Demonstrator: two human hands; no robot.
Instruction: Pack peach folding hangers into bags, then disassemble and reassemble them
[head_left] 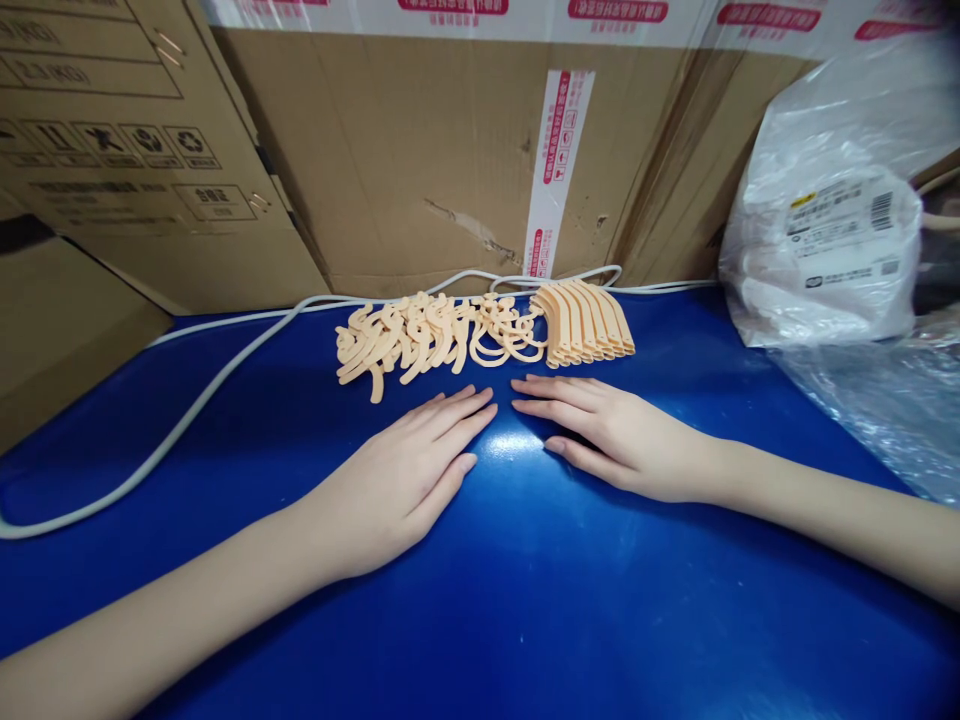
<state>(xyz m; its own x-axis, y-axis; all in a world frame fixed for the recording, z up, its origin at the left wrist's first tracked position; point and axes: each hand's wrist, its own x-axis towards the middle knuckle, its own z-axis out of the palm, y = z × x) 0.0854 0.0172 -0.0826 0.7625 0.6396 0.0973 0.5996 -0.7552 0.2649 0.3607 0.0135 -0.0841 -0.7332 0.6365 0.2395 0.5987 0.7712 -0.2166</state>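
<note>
My left hand (409,470) rests palm down on the blue table, its fingers stretched out and the thumb a little apart. Opposite it, my right hand (611,435) lies flat as well, fingers pointing left and thumb spread. Both are empty, with a small gap between the fingertips. Just beyond them sits a loose heap of cream-coloured curved and hook-shaped pieces (409,335), some with rings. To its right, several long curved cream pieces (581,322) with hollow-looking ends are lined up side by side. Neither hand touches these pieces.
A large cardboard box (420,150) walls off the back, and another printed carton (112,150) stands at the left. A white cable (202,390) runs along the back and curves down the left side. Plastic-wrapped white items (832,250) and clear wrap (885,400) lie at the right.
</note>
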